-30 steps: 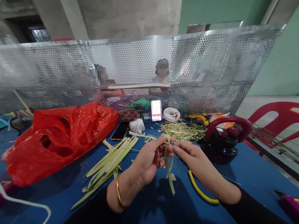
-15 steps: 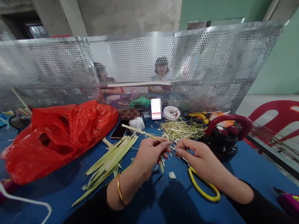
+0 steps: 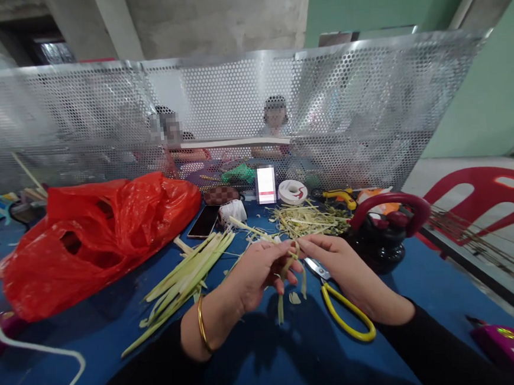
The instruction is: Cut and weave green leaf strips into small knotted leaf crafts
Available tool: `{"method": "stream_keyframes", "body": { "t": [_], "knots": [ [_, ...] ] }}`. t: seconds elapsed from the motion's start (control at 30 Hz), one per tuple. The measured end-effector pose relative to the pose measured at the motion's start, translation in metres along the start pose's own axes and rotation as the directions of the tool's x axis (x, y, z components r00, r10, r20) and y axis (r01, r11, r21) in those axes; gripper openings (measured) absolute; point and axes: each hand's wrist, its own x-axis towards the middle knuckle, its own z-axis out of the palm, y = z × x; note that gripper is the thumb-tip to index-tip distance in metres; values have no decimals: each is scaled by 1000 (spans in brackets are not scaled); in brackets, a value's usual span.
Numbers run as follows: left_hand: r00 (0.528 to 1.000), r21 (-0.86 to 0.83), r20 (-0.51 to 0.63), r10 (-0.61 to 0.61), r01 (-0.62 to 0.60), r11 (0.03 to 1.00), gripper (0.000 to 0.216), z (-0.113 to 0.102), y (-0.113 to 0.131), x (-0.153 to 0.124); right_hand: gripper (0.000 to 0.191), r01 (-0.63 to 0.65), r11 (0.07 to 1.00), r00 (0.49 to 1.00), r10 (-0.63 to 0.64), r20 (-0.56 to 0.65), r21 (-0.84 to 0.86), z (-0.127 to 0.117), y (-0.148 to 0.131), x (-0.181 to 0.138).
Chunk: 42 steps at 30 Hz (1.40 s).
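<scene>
Between my two hands is a thin pale-green plant strip (image 3: 303, 281), looped near the fingertips with its ends hanging down. My left hand (image 3: 263, 275), with a gold bangle on the wrist, pinches the strip between thumb and fingers. From the right, my right hand (image 3: 341, 272) pinches the same strip close to the left fingertips. Yellow-handled scissors (image 3: 345, 319) lie on the blue table (image 3: 248, 371) just below my right hand, blades partly showing. Left of my left hand a bundle of pale-green strips (image 3: 191, 266) is spread out. Behind the hands sits a heap of thin shredded strips (image 3: 310, 221).
A red plastic bag (image 3: 104, 228) fills the left. Behind are a phone (image 3: 203, 221), a white ribbon spool (image 3: 292, 192) and a yellow-handled tool (image 3: 341, 196). A dark pot with a red handle (image 3: 383, 242) stands right. People sit beyond the perforated metal screen (image 3: 231, 93).
My fingertips have come together and the strip, earlier stretched out to the upper left, is now looped with hanging ends. My right hand has shifted left, showing more of the scissors.
</scene>
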Motion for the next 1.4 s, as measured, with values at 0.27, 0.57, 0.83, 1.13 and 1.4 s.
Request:
{"method": "stream_keyframes", "body": {
  "t": [0.27,0.57,0.83,1.13,1.4],
  "knots": [
    [999,145,-16,-36,38,989,22,7,-3,-3,27,-141,908,988,155,-3,395,15,8,-5],
    [994,210,74,-80,63,976,17,2,-3,-1,28,-18,971,979,66,-191,240,20,12,-6],
    [974,102,179,-137,120,987,40,1,1,-3,26,139,900,929,-263,-260,-413,-6,8,2],
    [969,251,190,-161,111,962,18,12,-4,-7,26,-16,987,984,44,173,-161,1,-7,-5],
    [961,299,208,-182,115,947,15,16,-6,-11,18,-161,980,985,153,79,113,11,-12,-12]
  ]
}}
